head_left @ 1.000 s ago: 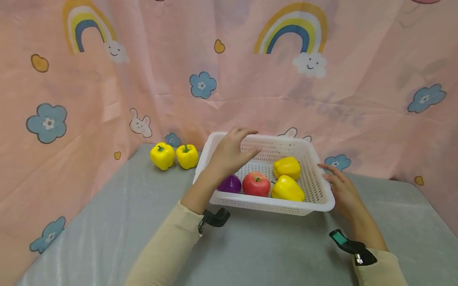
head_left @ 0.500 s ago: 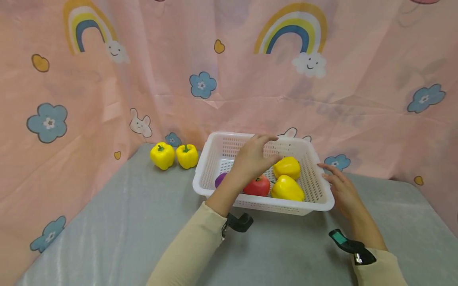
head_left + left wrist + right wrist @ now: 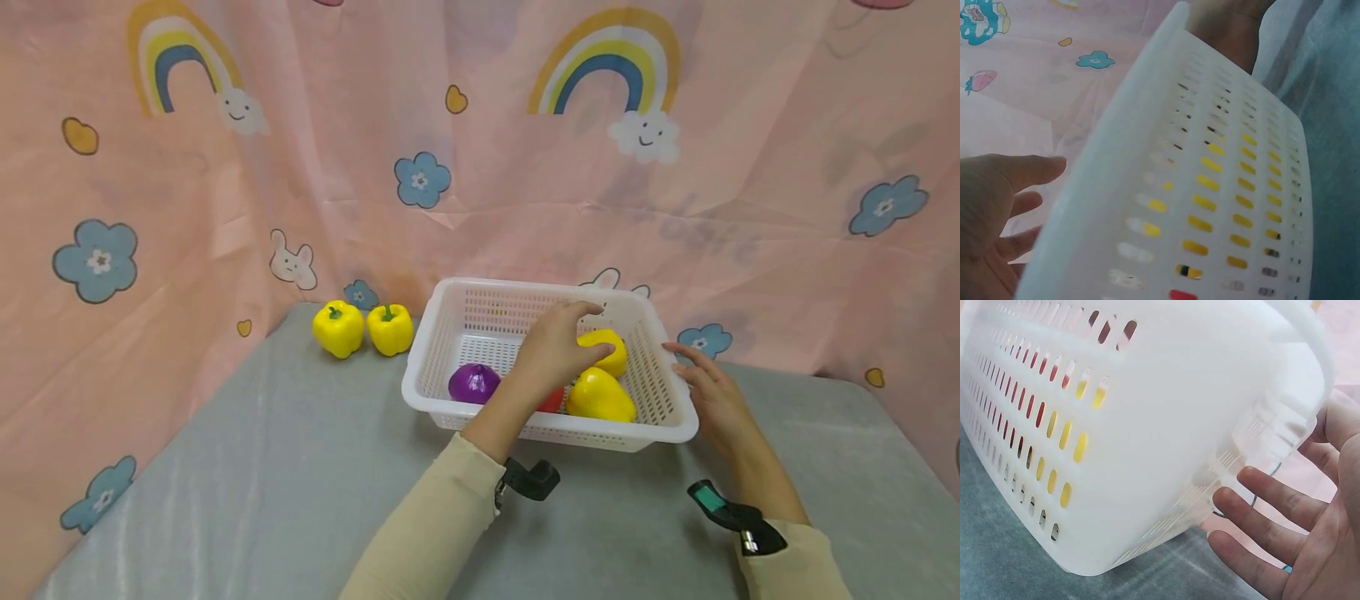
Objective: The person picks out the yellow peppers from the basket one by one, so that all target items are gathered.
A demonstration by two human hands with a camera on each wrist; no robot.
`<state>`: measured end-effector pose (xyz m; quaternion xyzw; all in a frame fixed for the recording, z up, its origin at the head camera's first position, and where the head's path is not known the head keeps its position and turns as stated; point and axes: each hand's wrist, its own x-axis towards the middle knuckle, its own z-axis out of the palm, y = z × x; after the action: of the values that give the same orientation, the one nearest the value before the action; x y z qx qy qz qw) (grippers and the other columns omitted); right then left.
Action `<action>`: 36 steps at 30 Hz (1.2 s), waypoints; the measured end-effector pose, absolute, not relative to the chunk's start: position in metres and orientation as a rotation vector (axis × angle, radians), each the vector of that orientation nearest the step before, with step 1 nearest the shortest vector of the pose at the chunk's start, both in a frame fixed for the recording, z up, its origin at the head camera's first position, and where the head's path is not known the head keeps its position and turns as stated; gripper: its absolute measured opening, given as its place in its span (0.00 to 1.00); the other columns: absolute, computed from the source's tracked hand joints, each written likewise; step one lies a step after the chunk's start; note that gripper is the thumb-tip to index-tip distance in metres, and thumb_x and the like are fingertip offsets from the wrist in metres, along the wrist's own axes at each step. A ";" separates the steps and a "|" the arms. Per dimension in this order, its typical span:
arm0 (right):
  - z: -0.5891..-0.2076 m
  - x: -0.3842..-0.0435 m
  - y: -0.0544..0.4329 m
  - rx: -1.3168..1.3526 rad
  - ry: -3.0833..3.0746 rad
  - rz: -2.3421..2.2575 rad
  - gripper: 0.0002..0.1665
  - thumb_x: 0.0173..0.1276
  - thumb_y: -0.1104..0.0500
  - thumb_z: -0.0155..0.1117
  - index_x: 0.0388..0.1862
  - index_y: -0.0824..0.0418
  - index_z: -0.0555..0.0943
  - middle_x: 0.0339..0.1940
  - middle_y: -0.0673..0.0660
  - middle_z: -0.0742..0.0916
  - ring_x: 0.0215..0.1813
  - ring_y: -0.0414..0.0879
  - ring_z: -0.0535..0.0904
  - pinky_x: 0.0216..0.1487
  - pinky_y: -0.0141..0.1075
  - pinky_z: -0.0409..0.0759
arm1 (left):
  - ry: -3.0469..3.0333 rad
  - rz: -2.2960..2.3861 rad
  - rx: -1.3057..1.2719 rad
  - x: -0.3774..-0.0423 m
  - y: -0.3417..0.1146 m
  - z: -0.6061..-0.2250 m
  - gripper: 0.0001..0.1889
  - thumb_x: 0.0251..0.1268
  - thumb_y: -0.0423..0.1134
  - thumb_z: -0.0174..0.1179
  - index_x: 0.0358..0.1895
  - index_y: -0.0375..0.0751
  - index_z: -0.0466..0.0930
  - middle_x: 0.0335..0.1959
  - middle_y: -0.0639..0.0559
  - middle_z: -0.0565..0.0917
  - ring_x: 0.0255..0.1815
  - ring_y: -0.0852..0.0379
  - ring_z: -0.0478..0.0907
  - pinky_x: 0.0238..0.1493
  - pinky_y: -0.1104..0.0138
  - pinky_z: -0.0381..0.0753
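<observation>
In the head view my left hand (image 3: 553,346) is over the white plastic basket (image 3: 480,283), thumb and fingers apart, its thumb overlapping the rear yellow bell pepper (image 3: 613,354). A second yellow bell pepper (image 3: 600,396) lies in front of that one. Beside it a red apple (image 3: 552,402) is partly covered by my left wrist, and a shiny purple onion (image 3: 474,383) sits further left. My right hand (image 3: 716,408) rests at the basket's right rim. From the right wrist view, its extended fingers (image 3: 1266,494) lie along the basket's outer wall.
Two more yellow bell peppers, one (image 3: 339,329) left of the other (image 3: 390,329), stand on the grey tabletop (image 3: 247,467) to the left of the basket. A pink printed curtain (image 3: 487,183) hangs behind the table.
My left hand has moved rightward across the basket, from above the purple onion to the yellow bell peppers. The onion is now uncovered, the apple partly hidden. My right hand stays at the rim.
</observation>
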<state>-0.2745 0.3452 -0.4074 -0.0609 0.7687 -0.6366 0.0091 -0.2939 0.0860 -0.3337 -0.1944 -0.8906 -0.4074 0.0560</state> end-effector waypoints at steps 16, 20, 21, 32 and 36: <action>-0.408 -0.273 0.347 -0.182 2.406 -1.977 0.24 0.83 0.46 0.45 0.74 0.40 0.64 0.57 0.32 0.74 0.47 0.29 0.84 0.43 0.33 0.89 | -2.866 -1.336 -0.651 -0.293 0.103 -0.354 0.28 0.60 0.45 0.72 0.65 0.52 0.77 0.69 0.56 0.76 0.61 0.57 0.76 0.69 0.61 0.78; -0.408 -0.273 0.348 -0.197 2.396 -1.999 0.22 0.83 0.48 0.45 0.72 0.39 0.66 0.55 0.32 0.76 0.46 0.30 0.84 0.42 0.33 0.89 | -2.888 -1.317 -0.673 -0.292 0.105 -0.354 0.29 0.60 0.44 0.72 0.65 0.51 0.77 0.68 0.56 0.76 0.63 0.56 0.76 0.70 0.61 0.77; -0.408 -0.273 0.348 -0.205 2.392 -2.004 0.22 0.83 0.48 0.44 0.72 0.39 0.66 0.55 0.32 0.76 0.46 0.30 0.84 0.42 0.32 0.89 | -2.895 -1.311 -0.683 -0.292 0.106 -0.354 0.30 0.59 0.43 0.73 0.66 0.50 0.76 0.69 0.55 0.76 0.64 0.56 0.75 0.70 0.61 0.77; -0.408 -0.272 0.345 -0.217 2.379 -2.005 0.25 0.83 0.47 0.45 0.75 0.43 0.64 0.55 0.33 0.76 0.46 0.30 0.84 0.42 0.32 0.88 | -3.012 -1.191 -0.911 -0.295 0.105 -0.356 0.32 0.63 0.36 0.69 0.71 0.48 0.72 0.69 0.51 0.78 0.66 0.55 0.76 0.70 0.64 0.76; -0.407 -0.273 0.343 -0.229 2.395 -1.989 0.25 0.83 0.46 0.45 0.76 0.44 0.64 0.55 0.33 0.76 0.46 0.30 0.84 0.42 0.32 0.88 | -3.009 -1.208 -0.930 -0.295 0.103 -0.355 0.29 0.63 0.35 0.68 0.69 0.45 0.75 0.67 0.50 0.81 0.59 0.57 0.78 0.68 0.67 0.77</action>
<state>-0.2732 0.3433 -0.4072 -0.0734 0.7672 -0.6371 0.0098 -0.2954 0.1031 -0.3547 -0.2739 -0.8860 -0.3559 -0.1155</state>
